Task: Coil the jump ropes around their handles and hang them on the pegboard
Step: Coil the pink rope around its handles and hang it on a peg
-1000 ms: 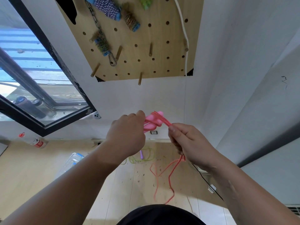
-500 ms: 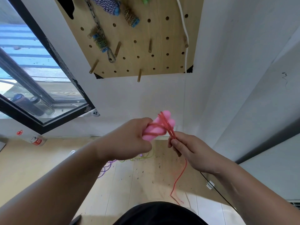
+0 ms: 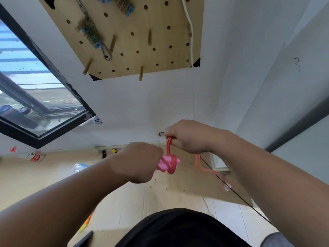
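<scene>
I saw the pink handles (image 3: 167, 162) in front of the person's body, above the wooden floor (image 3: 53, 175) and well below the pegboard (image 3: 142, 41). Their long axis lay nearly level across the picture. The free end pointed to the right and a little up, and the other end was hidden inside the left hand (image 3: 137, 162).

That hand gripped the handles with the fingers curled fully around them and its back turned to the camera. The forearm reached in from the lower left.

Several turns of the red rope (image 3: 169, 148) sat around the handles near their free end. From there a few strands rose almost straight up to the right hand (image 3: 188, 137). This hand was higher and to the right, with knuckles up, and it pinched the strands in closed fingers. More of the rope hung below the right wrist toward the floor, blurred.

On the pegboard, a coiled rope with blue handles (image 3: 91, 35) hung from a wooden peg, beside a chain with a metal clip (image 3: 106, 54).
</scene>
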`<action>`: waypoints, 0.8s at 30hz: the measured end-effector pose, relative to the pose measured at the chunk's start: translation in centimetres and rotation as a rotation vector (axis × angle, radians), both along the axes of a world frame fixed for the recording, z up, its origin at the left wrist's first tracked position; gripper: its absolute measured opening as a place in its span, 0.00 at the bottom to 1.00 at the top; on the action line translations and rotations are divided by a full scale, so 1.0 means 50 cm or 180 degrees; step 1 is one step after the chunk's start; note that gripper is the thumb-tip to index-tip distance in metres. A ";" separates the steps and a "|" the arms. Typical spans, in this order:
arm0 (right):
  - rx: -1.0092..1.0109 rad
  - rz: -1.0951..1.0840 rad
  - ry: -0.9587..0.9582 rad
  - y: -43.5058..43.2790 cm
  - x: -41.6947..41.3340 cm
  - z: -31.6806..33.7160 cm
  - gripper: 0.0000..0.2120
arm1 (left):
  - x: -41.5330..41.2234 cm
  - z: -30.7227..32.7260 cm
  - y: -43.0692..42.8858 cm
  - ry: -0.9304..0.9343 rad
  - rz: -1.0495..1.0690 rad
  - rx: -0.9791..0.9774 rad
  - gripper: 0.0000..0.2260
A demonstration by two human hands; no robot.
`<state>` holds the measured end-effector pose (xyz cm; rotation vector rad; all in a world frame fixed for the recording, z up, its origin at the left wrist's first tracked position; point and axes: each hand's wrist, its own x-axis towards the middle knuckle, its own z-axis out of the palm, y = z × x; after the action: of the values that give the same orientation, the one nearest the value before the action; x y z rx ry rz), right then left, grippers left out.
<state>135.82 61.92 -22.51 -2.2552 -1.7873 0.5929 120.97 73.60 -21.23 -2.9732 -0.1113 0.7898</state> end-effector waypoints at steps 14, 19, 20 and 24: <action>0.1092 -0.1016 -0.1042 -0.040 -0.103 -0.076 0.30 | 0.037 -0.038 0.044 -0.0700 0.1558 -0.0493 0.08; 0.2010 -0.1119 -0.0940 -0.062 -0.091 -0.087 0.29 | 0.027 -0.027 0.022 -0.1139 0.2345 -0.1827 0.05; 0.2123 -0.1102 -0.0933 -0.063 -0.093 -0.086 0.27 | 0.025 -0.026 0.018 -0.1138 0.2447 -0.2008 0.06; 0.2350 -0.1380 -0.0147 -0.065 -0.106 -0.092 0.15 | 0.021 -0.024 0.007 -0.1101 0.2601 -0.2302 0.07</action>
<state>130.51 58.69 -27.10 -2.0033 -1.1768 -0.1837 122.04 73.92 -22.41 -3.7120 -1.4014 0.3586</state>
